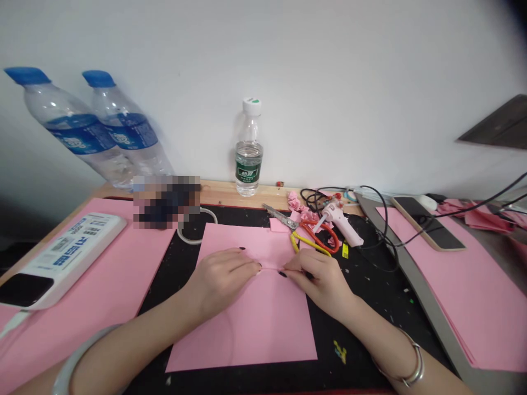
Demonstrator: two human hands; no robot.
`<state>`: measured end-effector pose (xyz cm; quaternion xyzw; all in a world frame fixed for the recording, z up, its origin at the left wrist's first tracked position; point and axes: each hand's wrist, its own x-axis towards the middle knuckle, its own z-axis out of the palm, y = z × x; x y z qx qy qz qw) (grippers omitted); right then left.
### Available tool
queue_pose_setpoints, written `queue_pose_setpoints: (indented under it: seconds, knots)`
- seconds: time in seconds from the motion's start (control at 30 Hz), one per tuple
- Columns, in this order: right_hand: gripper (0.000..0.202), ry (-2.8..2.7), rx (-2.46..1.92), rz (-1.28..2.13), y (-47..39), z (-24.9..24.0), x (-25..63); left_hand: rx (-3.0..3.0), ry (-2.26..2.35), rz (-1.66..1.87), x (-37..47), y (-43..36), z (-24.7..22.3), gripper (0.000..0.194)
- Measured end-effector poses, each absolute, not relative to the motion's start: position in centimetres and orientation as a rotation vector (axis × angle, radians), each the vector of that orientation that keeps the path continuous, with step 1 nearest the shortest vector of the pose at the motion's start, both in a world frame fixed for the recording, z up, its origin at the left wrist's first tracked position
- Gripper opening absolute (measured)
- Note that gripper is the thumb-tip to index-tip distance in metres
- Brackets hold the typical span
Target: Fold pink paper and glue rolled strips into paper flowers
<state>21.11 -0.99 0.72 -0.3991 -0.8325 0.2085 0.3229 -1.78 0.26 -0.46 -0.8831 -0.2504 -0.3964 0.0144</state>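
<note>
A sheet of pink paper lies on the black mat in front of me. Over its upper half, my left hand is closed, thumb and forefinger pinched together. My right hand pinches the same way at the sheet's right side. Between the fingertips runs a thin pink paper edge; I cannot tell whether it is a separate strip or a raised fold of the sheet. Just beyond my right hand lie scissors with red and yellow handles, partly hidden by that hand, and a pink glue gun.
A small water bottle stands at the wall, with two large blue-capped bottles leaning at the left. A white device rests on pink sheets. At right are a phone, a paper stack and black cables.
</note>
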Motion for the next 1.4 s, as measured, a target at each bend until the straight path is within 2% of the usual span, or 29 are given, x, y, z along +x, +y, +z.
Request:
queue_pose_setpoints:
  seconds: [0.2, 0.57, 0.8, 0.93, 1.1, 1.3, 1.4]
  knots:
    - [0.024, -2.218, -1.167, 0.43, -1.4, 0.6, 21.1, -2.745, -0.802, -1.247, -1.6, 0.2, -0.4, 0.014]
    - [0.025, -2.172, -1.226, 0.257, -1.3, 0.7, 21.0, -2.682, -0.717, -1.233, -1.4, 0.0, 0.4, 0.017]
    - [0.028, -1.982, -1.421, 0.171, -0.5, 1.2, 22.2, -2.685, -0.783, -1.174, -2.1, 0.3, -0.2, 0.019]
    - [0.033, -2.008, -1.379, 0.224, -0.2, 1.4, 22.6, -2.681, -0.776, -1.17, -2.2, 0.3, -0.1, 0.02]
    - [0.01, -2.108, -1.348, 0.511, -0.7, 1.0, 22.1, -2.662, -0.746, -1.15, -2.1, 0.3, 0.2, 0.021]
    - [0.035, -2.182, -1.419, 0.573, -1.6, 0.0, 19.9, -2.717, -0.657, -1.192, -0.9, 0.1, 0.5, 0.017]
    - [0.036, -2.13, -1.376, 0.739, -1.5, 0.0, 19.5, -2.722, -0.646, -1.195, -0.6, 0.1, 0.8, 0.018]
